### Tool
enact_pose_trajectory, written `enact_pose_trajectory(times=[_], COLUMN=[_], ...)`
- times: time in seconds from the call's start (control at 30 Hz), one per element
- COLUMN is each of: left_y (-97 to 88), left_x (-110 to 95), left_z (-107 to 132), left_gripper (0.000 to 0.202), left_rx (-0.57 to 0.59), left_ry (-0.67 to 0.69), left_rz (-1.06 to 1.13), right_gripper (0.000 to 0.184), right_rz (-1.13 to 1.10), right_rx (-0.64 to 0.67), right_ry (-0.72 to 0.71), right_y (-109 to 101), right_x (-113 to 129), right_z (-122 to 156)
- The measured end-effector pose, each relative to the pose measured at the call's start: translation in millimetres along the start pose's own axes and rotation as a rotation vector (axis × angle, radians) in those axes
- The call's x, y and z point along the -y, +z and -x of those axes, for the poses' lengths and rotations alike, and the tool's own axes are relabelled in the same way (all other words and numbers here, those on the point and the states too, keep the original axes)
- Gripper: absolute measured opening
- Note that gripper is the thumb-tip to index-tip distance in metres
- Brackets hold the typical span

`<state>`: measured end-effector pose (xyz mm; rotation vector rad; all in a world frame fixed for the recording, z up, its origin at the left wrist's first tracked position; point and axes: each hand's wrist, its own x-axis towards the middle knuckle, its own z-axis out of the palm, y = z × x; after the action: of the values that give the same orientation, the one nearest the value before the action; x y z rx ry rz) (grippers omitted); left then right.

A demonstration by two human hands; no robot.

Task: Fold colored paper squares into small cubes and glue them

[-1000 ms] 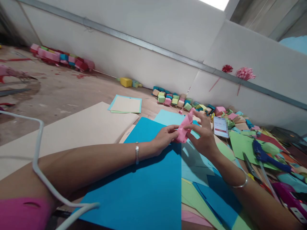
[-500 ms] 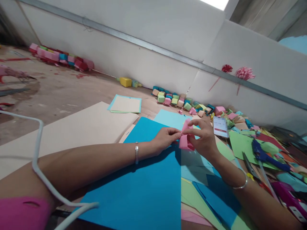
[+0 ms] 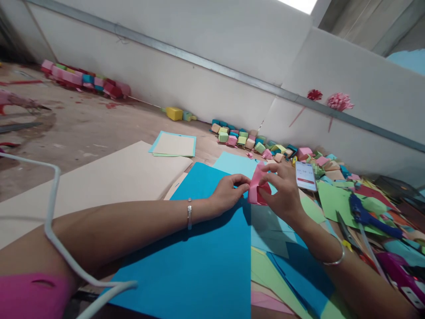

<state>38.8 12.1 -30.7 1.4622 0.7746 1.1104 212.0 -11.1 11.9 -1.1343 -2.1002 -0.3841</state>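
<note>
A small pink folded paper piece (image 3: 254,188), shaped like an open box, is held up between my two hands. My left hand (image 3: 228,194) pinches its left edge with thumb and forefinger. My right hand (image 3: 284,190) grips it from the right, the thumb at its lower opening and the fingers against its upper part. The right fingers cover some of the folds. Below lies a large blue paper sheet (image 3: 199,261), which takes the shadow of my hands.
Rows of small paper boxes (image 3: 242,139) run along the wall. To the right are a phone (image 3: 305,177), scissors (image 3: 345,228), a blue glue gun (image 3: 368,215) and paper scraps. A white cable (image 3: 53,208) crosses at left, near a large cream sheet (image 3: 109,177).
The pink paper piece has turned and opened out in my hands, so its inside shows more. My right thumb has shifted into the opening. Both arms stay nearly in place.
</note>
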Motion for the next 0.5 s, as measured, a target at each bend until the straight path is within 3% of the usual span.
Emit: enact_pose_trajectory(times=[0.1, 0.23, 0.3, 0.5], left_y=[-0.3, -0.9, -1.4, -3.2], left_x=[1.1, 2.6, 1.9, -3.7], left_z=[-0.4, 0.6, 1.3, 1.5], left_gripper=[0.015, 0.01, 0.009, 0.007], left_rx=[0.017, 0.009, -0.003, -0.007], left_ry=[0.041, 0.073, 0.109, 0.121], left_rz=[-0.002, -0.085, -0.166, -0.247], right_gripper=[0.017, 0.071, 0.084, 0.084], right_rz=[-0.014, -0.133, -0.248, -0.468], right_rx=[-0.086, -0.03, 0.049, 0.096], right_ry=[-0.003, 0.057, 0.138, 0.295], right_y=[1.5, 1.7, 1.6, 4.9], right_x=[1.0, 4.7, 6.7, 3.9], right_z=[-0.4, -1.3, -1.2, 1.8])
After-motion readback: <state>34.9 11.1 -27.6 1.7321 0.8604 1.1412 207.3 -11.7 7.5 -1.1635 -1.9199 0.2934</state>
